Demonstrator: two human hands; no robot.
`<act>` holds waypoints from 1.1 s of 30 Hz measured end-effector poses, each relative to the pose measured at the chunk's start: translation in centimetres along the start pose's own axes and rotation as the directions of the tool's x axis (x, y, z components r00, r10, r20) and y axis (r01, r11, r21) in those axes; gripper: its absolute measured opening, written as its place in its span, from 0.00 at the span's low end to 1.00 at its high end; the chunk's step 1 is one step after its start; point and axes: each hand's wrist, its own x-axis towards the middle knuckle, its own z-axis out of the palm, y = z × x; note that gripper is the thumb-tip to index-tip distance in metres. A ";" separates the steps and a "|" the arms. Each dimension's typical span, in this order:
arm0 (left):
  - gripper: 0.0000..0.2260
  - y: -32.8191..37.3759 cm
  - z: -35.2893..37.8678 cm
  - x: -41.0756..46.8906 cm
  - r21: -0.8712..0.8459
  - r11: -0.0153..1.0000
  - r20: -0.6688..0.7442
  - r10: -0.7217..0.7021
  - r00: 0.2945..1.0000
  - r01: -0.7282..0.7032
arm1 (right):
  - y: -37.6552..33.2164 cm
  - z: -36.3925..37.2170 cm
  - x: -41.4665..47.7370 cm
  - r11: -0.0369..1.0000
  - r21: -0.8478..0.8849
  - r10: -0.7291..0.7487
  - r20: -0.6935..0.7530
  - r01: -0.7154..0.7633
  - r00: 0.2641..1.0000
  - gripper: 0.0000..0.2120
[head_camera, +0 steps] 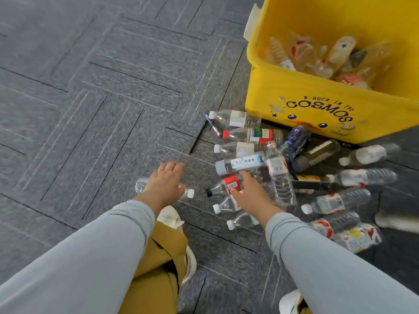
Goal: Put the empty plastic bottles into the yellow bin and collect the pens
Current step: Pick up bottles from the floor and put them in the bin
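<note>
We see the yellow bin [317, 105] on the grey carpet floor [90, 87], several clear bottles already inside it. Just in front of the bin lies a heap of empty plastic bottles [281, 175], with a pen [212, 125] at the heap's far-left edge. Our left hand [164, 182] covers a clear bottle [141, 185] left of the heap; we cannot tell whether its fingers grip. Our right hand [249, 191] hovers, fingers spread, over a red-labelled bottle [231, 181].

We count about eighteen plastic bottles [240, 164] on the floor, several more inside one yellow bin [294, 105], and one pen [212, 125].
</note>
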 end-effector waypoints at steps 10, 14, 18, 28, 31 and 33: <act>0.36 -6.0 6.5 5.0 0.224 0.973 0.195 0.007 0.981 -0.051 | -0.1 6.9 6.0 0.998 -0.054 -0.040 0.094 0.045 0.995 0.27; 0.39 -7.8 9.2 7.0 0.296 0.952 0.293 -0.008 0.956 -0.083 | 1.5 8.0 7.6 0.997 -0.060 -0.036 0.100 0.042 0.994 0.26; 0.41 -8.5 11.2 8.2 0.307 0.946 0.336 -0.001 0.942 -0.108 | 2.9 8.6 8.5 0.998 -0.053 -0.026 0.095 0.032 0.995 0.24; 0.36 -6.7 10.1 9.0 0.253 0.947 0.139 0.169 0.976 -0.200 | 2.6 8.0 8.5 0.997 0.000 -0.080 0.066 0.080 0.995 0.25; 0.36 -5.0 7.1 9.0 0.086 0.989 0.005 0.117 0.993 -0.117 | 2.5 6.3 7.8 0.993 -0.012 -0.115 0.010 0.115 0.993 0.23; 0.36 -3.7 5.6 8.9 0.012 0.998 -0.058 0.068 0.996 -0.067 | 2.8 4.8 7.2 0.991 -0.008 -0.132 -0.031 0.132 0.991 0.22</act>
